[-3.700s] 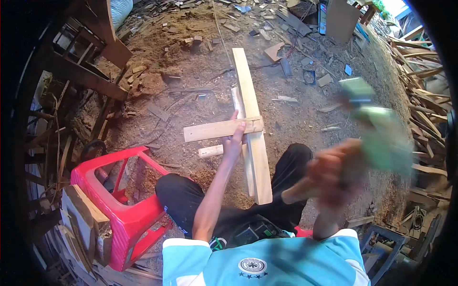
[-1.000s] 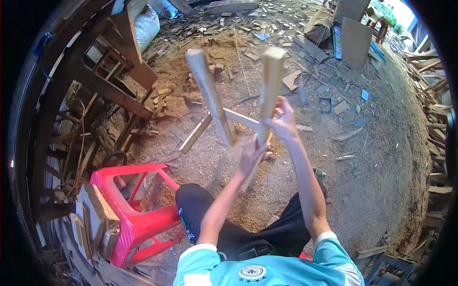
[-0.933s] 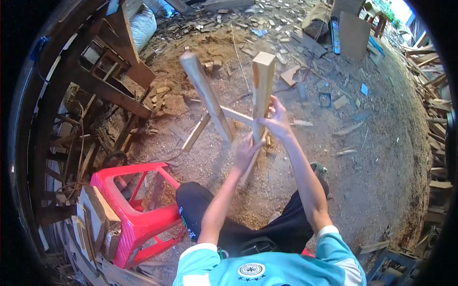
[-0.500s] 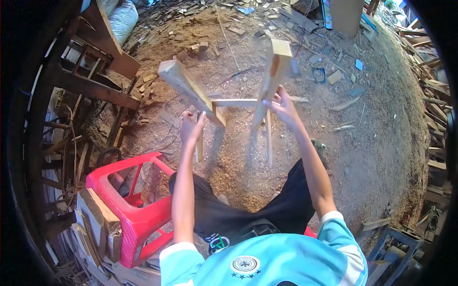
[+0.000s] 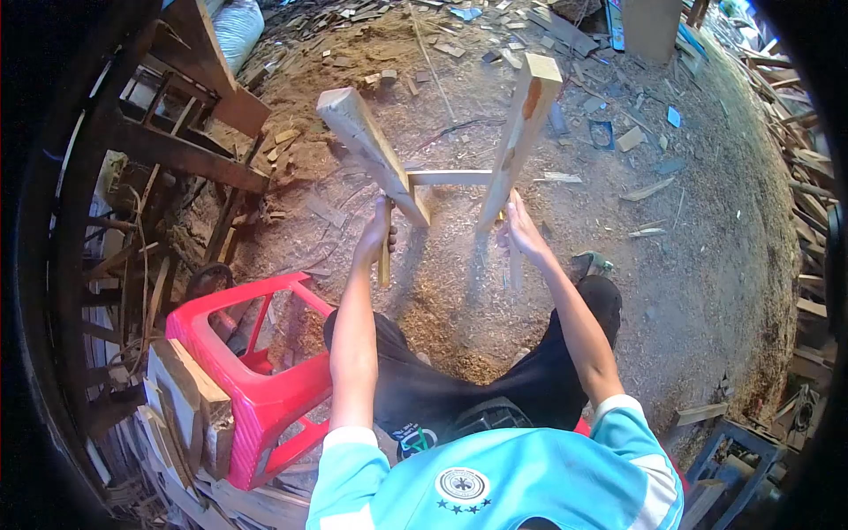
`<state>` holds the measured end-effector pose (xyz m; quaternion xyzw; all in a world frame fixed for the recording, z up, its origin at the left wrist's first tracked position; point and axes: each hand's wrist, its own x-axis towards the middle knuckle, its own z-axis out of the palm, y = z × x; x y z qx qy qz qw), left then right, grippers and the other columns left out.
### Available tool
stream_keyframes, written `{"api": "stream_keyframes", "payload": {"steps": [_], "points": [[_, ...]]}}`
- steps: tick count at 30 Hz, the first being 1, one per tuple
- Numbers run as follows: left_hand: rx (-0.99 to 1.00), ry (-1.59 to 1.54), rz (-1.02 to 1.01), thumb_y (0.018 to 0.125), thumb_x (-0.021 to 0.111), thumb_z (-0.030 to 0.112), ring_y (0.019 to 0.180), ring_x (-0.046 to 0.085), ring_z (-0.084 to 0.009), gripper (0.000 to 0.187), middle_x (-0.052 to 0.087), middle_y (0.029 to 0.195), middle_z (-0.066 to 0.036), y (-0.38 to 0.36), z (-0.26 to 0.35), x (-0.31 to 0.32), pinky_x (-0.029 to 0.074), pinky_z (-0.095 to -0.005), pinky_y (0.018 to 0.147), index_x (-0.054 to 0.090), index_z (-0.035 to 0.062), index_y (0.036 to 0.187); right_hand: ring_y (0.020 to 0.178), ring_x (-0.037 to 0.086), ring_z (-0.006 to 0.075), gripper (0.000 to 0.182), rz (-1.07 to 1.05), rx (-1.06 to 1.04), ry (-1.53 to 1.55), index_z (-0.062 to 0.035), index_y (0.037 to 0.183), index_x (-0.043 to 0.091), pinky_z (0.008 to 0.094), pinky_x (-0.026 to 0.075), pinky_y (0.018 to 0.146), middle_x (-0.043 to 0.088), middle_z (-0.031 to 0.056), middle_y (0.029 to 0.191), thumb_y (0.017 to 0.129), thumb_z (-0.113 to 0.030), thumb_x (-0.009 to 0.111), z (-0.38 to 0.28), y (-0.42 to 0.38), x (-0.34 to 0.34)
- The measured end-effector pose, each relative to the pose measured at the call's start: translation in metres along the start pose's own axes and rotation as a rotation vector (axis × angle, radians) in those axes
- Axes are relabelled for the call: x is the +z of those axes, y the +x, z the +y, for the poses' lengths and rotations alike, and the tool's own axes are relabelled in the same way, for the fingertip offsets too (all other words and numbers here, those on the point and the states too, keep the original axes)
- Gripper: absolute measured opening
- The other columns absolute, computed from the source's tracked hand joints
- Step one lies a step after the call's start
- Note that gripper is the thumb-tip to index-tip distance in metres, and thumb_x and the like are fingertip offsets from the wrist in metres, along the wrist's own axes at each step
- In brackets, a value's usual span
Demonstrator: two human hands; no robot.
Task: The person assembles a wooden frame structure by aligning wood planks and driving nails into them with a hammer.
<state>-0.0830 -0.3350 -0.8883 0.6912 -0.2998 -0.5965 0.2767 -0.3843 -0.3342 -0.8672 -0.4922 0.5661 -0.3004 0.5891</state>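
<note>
A wooden frame stands in front of me, its two thick posts, a left post (image 5: pixel 375 150) and a right post (image 5: pixel 521 132), leaning apart at the top. A thin crossbar (image 5: pixel 450 178) joins them. Narrow slats come off the posts toward me. My left hand (image 5: pixel 374 237) is closed round the left slat (image 5: pixel 384 268), its fingertips showing on the far side. Beside the right post's lower part, my right hand (image 5: pixel 523 231) has its fingers stretched out flat against the wood. The right slat (image 5: pixel 516 272) shows below that hand, partly hidden by it.
A red plastic stool (image 5: pixel 247 380) lies at my left, with wood blocks (image 5: pixel 190 397) beside it. Dark timber framing (image 5: pixel 177 155) stands farther left. Wood scraps and shavings cover the ground (image 5: pixel 689 265). Stacked offcuts (image 5: pixel 808 177) line the right side.
My left hand has closed round the left slat. My right hand has slid down the right post toward the slat. The frame sits slightly farther right in view.
</note>
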Motion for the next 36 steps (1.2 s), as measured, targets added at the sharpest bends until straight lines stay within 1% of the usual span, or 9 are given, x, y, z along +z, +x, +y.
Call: {"api": "stream_keyframes", "payload": {"steps": [7, 9, 11, 14, 17, 23, 27, 32, 36], "points": [[-0.059, -0.061, -0.011, 0.081, 0.025, 0.07, 0.05, 0.039, -0.0125, 0.071, 0.038, 0.068, -0.003, -0.006, 0.008, 0.002, 0.038, -0.0285, 0.044, 0.042, 0.0182, 0.127, 0.058, 0.054, 0.0196, 0.048, 0.142, -0.191, -0.137, -0.0149, 0.139, 0.016, 0.0318, 0.048, 0.047, 0.053, 0.0183, 0.102, 0.095, -0.03, 0.028, 0.023, 0.021, 0.005], [-0.073, -0.067, -0.011, 0.08, 0.026, 0.071, 0.05, 0.038, -0.0122, 0.072, 0.038, 0.068, -0.003, -0.006, 0.01, 0.002, 0.038, -0.0281, 0.044, 0.042, 0.0184, 0.127, 0.089, 0.052, 0.0255, 0.046, 0.163, -0.144, -0.155, -0.011, 0.138, 0.02, 0.0345, 0.042, 0.077, 0.046, 0.0183, 0.118, 0.095, -0.029, 0.027, 0.013, 0.013, 0.006], [-0.086, -0.047, 0.005, 0.08, 0.026, 0.072, 0.049, 0.038, -0.0119, 0.073, 0.038, 0.068, -0.003, -0.006, 0.013, 0.002, 0.037, -0.0278, 0.044, 0.041, 0.0188, 0.127, 0.09, 0.053, 0.0272, 0.046, 0.201, -0.155, -0.205, -0.0102, 0.137, 0.022, 0.0354, 0.042, 0.079, 0.046, 0.0192, 0.119, 0.095, -0.029, 0.027, 0.006, 0.009, 0.007], [-0.113, -0.042, 0.002, 0.079, 0.027, 0.073, 0.049, 0.037, -0.0117, 0.074, 0.038, 0.069, -0.003, -0.002, 0.013, 0.002, 0.037, -0.0273, 0.044, 0.04, 0.0196, 0.128, 0.062, 0.057, 0.0247, 0.045, 0.326, -0.386, -0.362, -0.0122, 0.136, 0.022, 0.0345, 0.049, 0.051, 0.053, 0.0207, 0.105, 0.094, -0.028, 0.029, 0.035, 0.028, 0.006], [-0.118, -0.065, 0.01, 0.079, 0.027, 0.072, 0.049, 0.037, -0.0112, 0.073, 0.038, 0.069, -0.003, -0.003, 0.014, 0.003, 0.037, -0.0268, 0.044, 0.04, 0.0201, 0.129, 0.064, 0.058, 0.025, 0.045, 0.395, -0.573, -0.406, -0.0125, 0.136, 0.023, 0.0344, 0.049, 0.051, 0.053, 0.0202, 0.106, 0.094, -0.028, 0.029, 0.053, 0.046, 0.006], [-0.104, -0.095, 0.018, 0.08, 0.026, 0.071, 0.048, 0.037, -0.0111, 0.072, 0.038, 0.068, -0.003, -0.002, 0.005, 0.003, 0.037, -0.0262, 0.043, 0.039, 0.0209, 0.13, 0.073, 0.06, 0.0258, 0.044, 0.239, -0.222, -0.212, -0.0131, 0.136, 0.024, 0.0344, 0.051, 0.059, 0.052, 0.02, 0.113, 0.094, -0.027, 0.03, 0.023, 0.022, 0.007], [-0.084, -0.147, 0.052, 0.085, 0.037, 0.06, 0.055, 0.05, -0.0134, 0.062, 0.05, 0.071, -0.006, -0.008, 0.004, -0.004, 0.043, -0.028, 0.048, 0.047, 0.0081, 0.118, 0.087, 0.059, 0.0341, 0.049, 0.19, 0.014, -0.141, -0.0134, 0.138, 0.021, 0.0412, 0.048, 0.073, 0.049, 0.0228, 0.117, 0.093, -0.03, 0.032, 0.006, 0.013, 0.007], [-0.127, 0.322, -0.072, 0.083, 0.051, 0.045, 0.071, 0.058, -0.018, 0.047, 0.061, 0.086, -0.011, -0.042, -0.013, -0.024, 0.047, -0.0343, 0.061, 0.053, 0.0072, 0.111, 0.108, 0.047, 0.0432, 0.064, 0.203, 0.052, -0.455, -0.0123, 0.139, 0.019, 0.0449, 0.035, 0.095, 0.044, 0.0302, 0.12, 0.087, -0.039, 0.044, 0.008, -0.008, -0.004], [0.102, 0.732, 0.193, 0.075, 0.059, 0.035, 0.092, 0.059, -0.0353, 0.049, 0.059, 0.104, -0.022, -0.12, 0.001, -0.008, 0.047, -0.0419, 0.079, 0.053, 0.0045, 0.112, 0.113, 0.044, 0.0422, 0.074, 0.019, 0.278, -0.846, -0.0087, 0.138, 0.019, 0.0436, 0.035, 0.096, 0.045, 0.0318, 0.117, 0.079, -0.036, 0.055, -0.053, -0.062, -0.016]]}}
